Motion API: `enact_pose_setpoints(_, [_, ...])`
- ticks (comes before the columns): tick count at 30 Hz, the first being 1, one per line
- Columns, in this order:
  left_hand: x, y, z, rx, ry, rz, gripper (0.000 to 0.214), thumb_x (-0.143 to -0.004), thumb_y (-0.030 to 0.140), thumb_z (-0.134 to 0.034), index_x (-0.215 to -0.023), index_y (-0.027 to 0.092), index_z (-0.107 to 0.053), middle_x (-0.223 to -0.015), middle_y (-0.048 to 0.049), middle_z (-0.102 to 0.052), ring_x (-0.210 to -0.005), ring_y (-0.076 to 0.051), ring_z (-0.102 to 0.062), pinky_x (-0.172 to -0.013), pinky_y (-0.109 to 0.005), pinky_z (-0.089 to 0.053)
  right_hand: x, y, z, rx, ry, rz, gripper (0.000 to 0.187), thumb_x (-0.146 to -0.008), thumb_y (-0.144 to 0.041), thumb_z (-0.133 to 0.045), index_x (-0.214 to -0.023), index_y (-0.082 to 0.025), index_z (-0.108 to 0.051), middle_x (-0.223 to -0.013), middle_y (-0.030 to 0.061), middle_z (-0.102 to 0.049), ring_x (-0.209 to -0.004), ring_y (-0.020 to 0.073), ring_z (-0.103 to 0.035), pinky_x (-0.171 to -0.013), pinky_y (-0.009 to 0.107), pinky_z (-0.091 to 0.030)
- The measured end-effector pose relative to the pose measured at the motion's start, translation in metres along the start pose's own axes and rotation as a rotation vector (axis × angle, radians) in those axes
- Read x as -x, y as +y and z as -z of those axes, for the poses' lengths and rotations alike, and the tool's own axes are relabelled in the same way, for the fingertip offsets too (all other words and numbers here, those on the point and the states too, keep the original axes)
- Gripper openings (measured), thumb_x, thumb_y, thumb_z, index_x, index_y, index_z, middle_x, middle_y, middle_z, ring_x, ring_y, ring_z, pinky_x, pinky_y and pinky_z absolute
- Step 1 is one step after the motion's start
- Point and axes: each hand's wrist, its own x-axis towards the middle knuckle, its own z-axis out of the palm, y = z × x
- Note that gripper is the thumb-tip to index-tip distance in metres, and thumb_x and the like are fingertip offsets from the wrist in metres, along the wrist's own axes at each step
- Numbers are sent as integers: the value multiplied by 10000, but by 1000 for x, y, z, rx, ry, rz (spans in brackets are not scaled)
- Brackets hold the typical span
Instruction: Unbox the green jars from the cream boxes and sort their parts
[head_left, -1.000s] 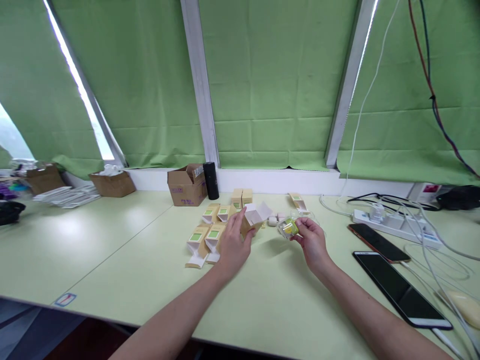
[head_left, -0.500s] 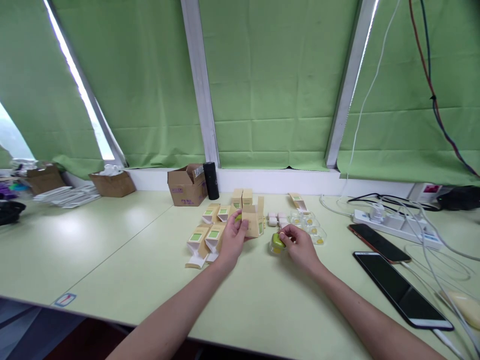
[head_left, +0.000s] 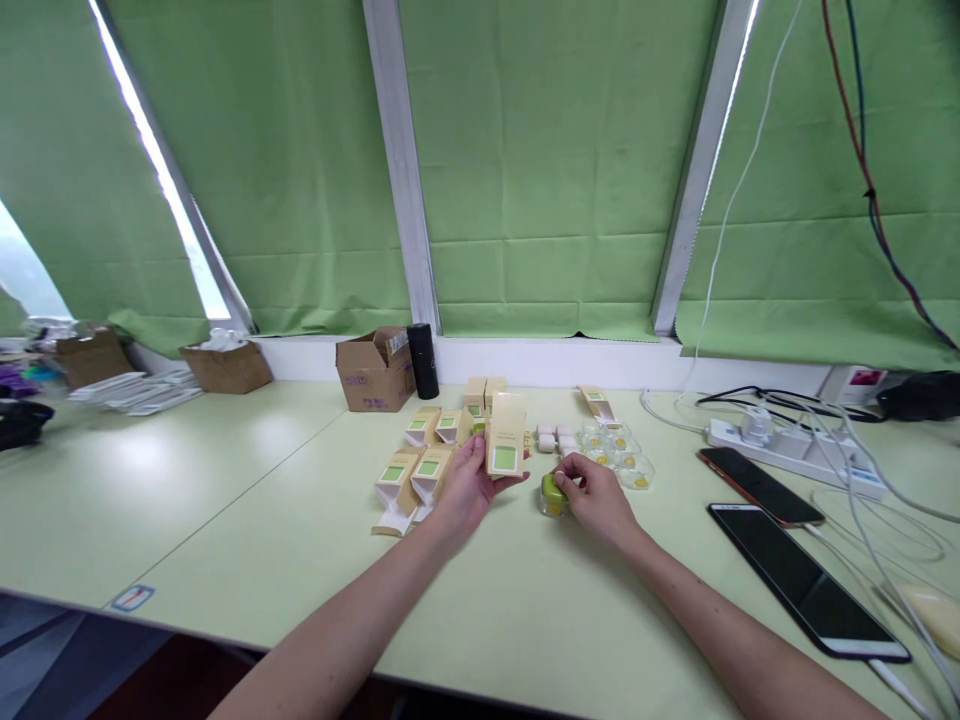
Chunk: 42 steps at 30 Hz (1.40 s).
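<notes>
My left hand [head_left: 463,492] is closed on a small beige carton [head_left: 507,425], which stands tilted with its green-and-white label toward me. A bit of green shows beside the fingertips; what it is I cannot tell. To the right, my right hand [head_left: 598,495] pinches a small clear container with a green lid [head_left: 553,494] just above or on the table. Several beige cartons with open flaps [head_left: 396,478] lie left of my left hand. Beyond my right hand are small pale pink blocks [head_left: 546,442] and clear containers with yellow bits inside [head_left: 636,478].
Two cartons [head_left: 475,392] stand at the back, and another [head_left: 597,404] lies farther right. A cardboard box [head_left: 375,372] and a black cylinder [head_left: 423,362] are by the wall. Two phones [head_left: 802,575], a power strip [head_left: 795,458] and loose cables occupy the right side.
The carton in my left hand has turned, so its labelled face now points toward me. My right hand and the green-lidded container have barely moved.
</notes>
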Motion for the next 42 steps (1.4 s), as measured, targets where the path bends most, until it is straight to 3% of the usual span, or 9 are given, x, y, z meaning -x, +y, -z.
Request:
enact_pose_setpoints(4, [0, 0, -1, 17, -4, 29, 287, -1000, 323, -580, -1238, 164, -572, -1292, -180, -693, -1061, -331, -752, -847, -543, -648, 1, -1, 0, 20, -13, 13, 195, -882, -383, -542, -852, -252, -682, -842, 24, -749, -753, 218, -654, -661, 324, -451])
enact_pose_setpoints(11, [1, -5, -2, 11, -26, 59, 323, -979, 355, -609, -1239, 166, -579, -1284, -186, -700, -1001, -336, -769, -761, -494, -666, 4, -15, 5, -51, 108, 112, 264, -895, -439, -616, -1062, -263, -718, -1139, 74, -724, -1103, 283, -625, -953, 445, -489])
enact_pose_setpoints(18, [6, -9, -6, -42, -39, 39, 331, -964, 419, -647, -1188, 182, -588, -1178, -145, -731, -934, -304, -773, -748, -495, -672, 10, -34, 1, -184, 85, 102, 390, -886, -520, -669, -1172, -257, -702, -1146, 86, -720, -1165, 301, -595, -1052, 498, -449])
enact_pose_setpoints(28, [15, -11, -14, -134, -129, 27, 490, -921, 553, -674, -1276, 237, -552, -1209, -112, -716, -956, -260, -748, -739, -424, -667, 7, -31, 0, -421, -55, 80, 407, -881, -554, -669, -1118, -229, -727, -1119, 94, -739, -1086, 293, -649, -981, 434, -484])
enact_pose_setpoints(33, [14, -11, -13, -242, -106, 7, 527, -904, 608, -665, -1275, 251, -550, -1151, -87, -726, -936, -253, -740, -723, -395, -642, 6, -31, 2, -523, -90, 49, 447, -847, -604, -702, -1074, -219, -727, -1083, 93, -746, -1042, 283, -660, -947, 389, -500])
enact_pose_setpoints(36, [14, -11, -11, -280, -123, -48, 517, -912, 616, -650, -1251, 236, -560, -1164, -94, -731, -997, -253, -725, -802, -384, -609, 4, -30, 3, -579, -75, 10, 484, -823, -640, -720, -1055, -215, -732, -1058, 96, -756, -1007, 284, -673, -900, 381, -520])
enact_pose_setpoints(42, [17, -7, -9, -366, -272, -237, 515, -962, 580, -597, -1311, 207, -529, -1284, -143, -692, -1186, -290, -654, -1036, -455, -490, 0, -35, 9, -771, -18, -114, 557, -716, -686, -801, -1003, -211, -753, -1062, 108, -783, -1021, 314, -708, -905, 405, -546])
